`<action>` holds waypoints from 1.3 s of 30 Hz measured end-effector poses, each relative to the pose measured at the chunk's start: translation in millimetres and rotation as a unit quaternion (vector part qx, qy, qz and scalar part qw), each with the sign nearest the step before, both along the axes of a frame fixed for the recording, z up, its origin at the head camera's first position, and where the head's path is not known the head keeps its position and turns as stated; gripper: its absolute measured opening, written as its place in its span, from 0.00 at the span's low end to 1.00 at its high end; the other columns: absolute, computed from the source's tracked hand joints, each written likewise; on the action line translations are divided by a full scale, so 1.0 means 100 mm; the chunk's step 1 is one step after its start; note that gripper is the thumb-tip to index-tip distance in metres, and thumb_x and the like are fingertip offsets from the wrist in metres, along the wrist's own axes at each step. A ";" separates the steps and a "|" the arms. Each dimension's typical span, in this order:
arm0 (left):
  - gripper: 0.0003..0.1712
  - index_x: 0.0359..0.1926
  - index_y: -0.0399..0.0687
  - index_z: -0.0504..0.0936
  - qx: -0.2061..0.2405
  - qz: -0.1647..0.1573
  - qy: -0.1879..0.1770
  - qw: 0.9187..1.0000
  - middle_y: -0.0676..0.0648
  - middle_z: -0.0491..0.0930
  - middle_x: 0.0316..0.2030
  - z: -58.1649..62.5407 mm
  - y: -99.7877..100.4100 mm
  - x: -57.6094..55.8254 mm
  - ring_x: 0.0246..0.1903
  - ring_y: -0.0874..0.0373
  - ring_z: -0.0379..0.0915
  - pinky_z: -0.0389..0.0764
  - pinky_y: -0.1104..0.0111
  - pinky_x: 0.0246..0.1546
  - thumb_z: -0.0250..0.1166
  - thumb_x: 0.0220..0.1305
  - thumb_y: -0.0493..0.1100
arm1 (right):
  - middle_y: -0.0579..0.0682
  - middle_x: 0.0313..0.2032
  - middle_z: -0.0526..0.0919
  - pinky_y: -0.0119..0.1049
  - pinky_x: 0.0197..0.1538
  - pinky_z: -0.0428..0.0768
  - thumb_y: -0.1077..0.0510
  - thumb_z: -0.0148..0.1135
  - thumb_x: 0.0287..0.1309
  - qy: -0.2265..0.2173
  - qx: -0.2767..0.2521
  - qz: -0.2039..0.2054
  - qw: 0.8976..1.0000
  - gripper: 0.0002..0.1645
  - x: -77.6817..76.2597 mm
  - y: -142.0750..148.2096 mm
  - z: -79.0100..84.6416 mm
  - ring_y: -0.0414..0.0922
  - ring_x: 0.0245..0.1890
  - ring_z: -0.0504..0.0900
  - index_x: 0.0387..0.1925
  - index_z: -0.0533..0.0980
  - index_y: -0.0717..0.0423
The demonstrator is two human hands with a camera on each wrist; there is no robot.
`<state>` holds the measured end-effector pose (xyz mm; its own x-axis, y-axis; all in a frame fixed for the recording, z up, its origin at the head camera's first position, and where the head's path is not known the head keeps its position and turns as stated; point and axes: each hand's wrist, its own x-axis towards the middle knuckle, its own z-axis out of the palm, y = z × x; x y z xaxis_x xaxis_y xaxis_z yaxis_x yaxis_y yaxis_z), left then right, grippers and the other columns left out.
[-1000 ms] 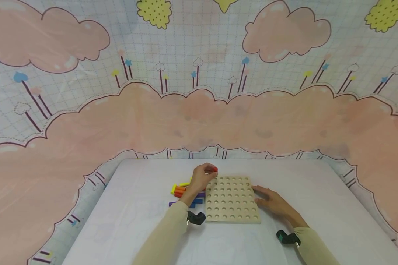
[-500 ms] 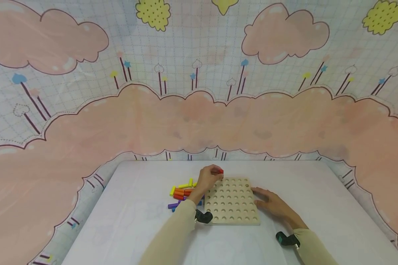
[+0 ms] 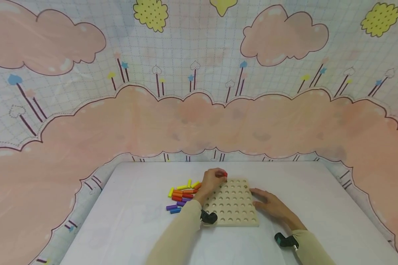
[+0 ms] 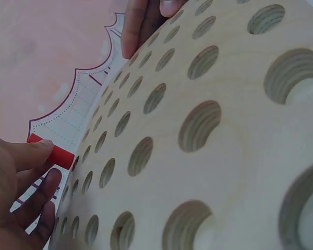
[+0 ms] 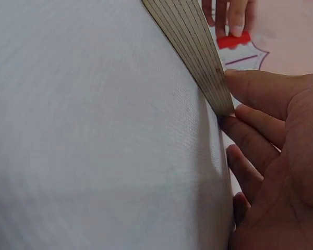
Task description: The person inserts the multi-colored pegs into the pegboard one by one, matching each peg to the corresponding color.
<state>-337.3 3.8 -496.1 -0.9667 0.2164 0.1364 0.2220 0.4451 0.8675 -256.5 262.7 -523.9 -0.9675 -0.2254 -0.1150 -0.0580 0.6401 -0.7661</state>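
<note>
My left hand [image 3: 212,181] pinches a small red peg [image 4: 61,155] between thumb and fingers, over the far edge of a square wooden pegboard [image 3: 233,208]. In the left wrist view the peg's lower end is right at a hole near that edge. Rows of round holes cover the board. At the board's right side rests my right hand [image 3: 271,204], its fingers loosely bent and touching the side edge. The right wrist view shows the thumb and fingertips against the layered edge [image 5: 198,52] of the board.
Left of the board lies a loose pile of coloured pegs: yellow pegs [image 3: 182,187] farthest back, orange and red pegs [image 3: 177,198] in the middle, purple and blue pegs [image 3: 175,211] nearer me. My left forearm partly hides the pile. All lies on a white table [image 3: 126,228].
My left hand has moved right along the board's far edge with the red peg, which now stands more upright and lower. The right hand has stayed at the board's side.
</note>
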 end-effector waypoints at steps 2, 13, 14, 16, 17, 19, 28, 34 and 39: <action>0.08 0.42 0.44 0.85 -0.008 0.000 0.007 1.000 0.47 0.87 0.37 -0.02 0.01 -0.01 0.37 0.58 0.81 0.81 0.64 0.49 0.69 0.60 0.37 | 0.56 0.74 0.59 0.65 0.73 0.49 0.49 0.62 0.63 0.000 0.003 0.000 1.000 0.33 0.00 0.00 0.00 0.62 0.76 0.49 0.69 0.68 0.43; 0.08 0.42 0.44 0.85 -0.015 -0.018 0.016 1.000 0.47 0.87 0.37 -0.05 -0.02 -0.01 0.38 0.59 0.80 0.80 0.65 0.48 0.69 0.61 0.39 | 0.57 0.74 0.60 0.65 0.73 0.50 0.49 0.62 0.63 -0.002 0.003 -0.003 1.000 0.34 0.01 -0.01 0.00 0.63 0.76 0.50 0.69 0.67 0.45; 0.08 0.42 0.44 0.85 -0.017 -0.019 0.021 0.999 0.47 0.87 0.37 -0.06 -0.02 0.00 0.37 0.59 0.80 0.80 0.65 0.48 0.69 0.61 0.39 | 0.57 0.74 0.60 0.65 0.73 0.49 0.49 0.62 0.63 -0.003 0.003 -0.004 1.000 0.34 0.01 -0.02 0.00 0.62 0.76 0.50 0.69 0.67 0.45; 0.07 0.41 0.45 0.85 -0.023 -0.023 0.028 0.999 0.47 0.87 0.36 -0.07 -0.03 0.00 0.37 0.60 0.80 0.80 0.66 0.46 0.69 0.61 0.38 | 0.57 0.74 0.60 0.65 0.73 0.49 0.50 0.62 0.63 -0.005 0.001 -0.005 1.000 0.33 0.02 -0.02 0.01 0.62 0.76 0.50 0.69 0.67 0.45; 0.07 0.41 0.45 0.85 -0.027 -0.024 0.030 0.999 0.48 0.87 0.36 -0.08 -0.03 0.01 0.36 0.60 0.80 0.80 0.67 0.46 0.69 0.61 0.38 | 0.57 0.74 0.60 0.65 0.73 0.49 0.50 0.62 0.63 -0.006 0.001 -0.005 1.000 0.33 0.03 -0.02 0.01 0.63 0.76 0.50 0.69 0.67 0.45; 0.07 0.40 0.45 0.85 -0.036 -0.026 0.034 0.998 0.48 0.87 0.36 -0.09 -0.03 0.01 0.36 0.60 0.80 0.81 0.67 0.45 0.69 0.61 0.38 | 0.57 0.74 0.60 0.65 0.73 0.48 0.50 0.62 0.62 -0.006 0.001 -0.004 1.000 0.33 0.04 -0.03 0.01 0.63 0.76 0.50 0.69 0.68 0.45; 0.12 0.46 0.39 0.84 -0.019 -0.030 0.034 0.999 0.43 0.87 0.39 -0.08 -0.06 0.04 0.39 0.54 0.83 0.83 0.64 0.45 0.69 0.59 0.35 | 0.58 0.74 0.60 0.66 0.73 0.49 0.50 0.62 0.62 0.001 0.007 0.001 1.000 0.34 0.07 -0.06 0.05 0.63 0.75 0.50 0.69 0.67 0.46; 0.17 0.50 0.37 0.83 0.017 -0.017 0.010 1.000 0.42 0.86 0.43 0.00 -0.13 0.12 0.43 0.52 0.83 0.83 0.63 0.47 0.69 0.59 0.35 | 0.58 0.74 0.60 0.65 0.73 0.49 0.50 0.62 0.63 0.001 0.007 -0.002 1.000 0.34 0.07 -0.07 0.06 0.63 0.75 0.50 0.69 0.67 0.47; 0.17 0.53 0.40 0.82 0.012 -0.024 0.017 0.999 0.45 0.85 0.46 0.12 -0.23 0.21 0.46 0.53 0.82 0.83 0.65 0.49 0.67 0.63 0.39 | 0.57 0.74 0.61 0.65 0.73 0.49 0.51 0.62 0.63 0.006 0.008 -0.002 1.000 0.33 0.07 -0.07 0.03 0.63 0.75 0.50 0.69 0.67 0.46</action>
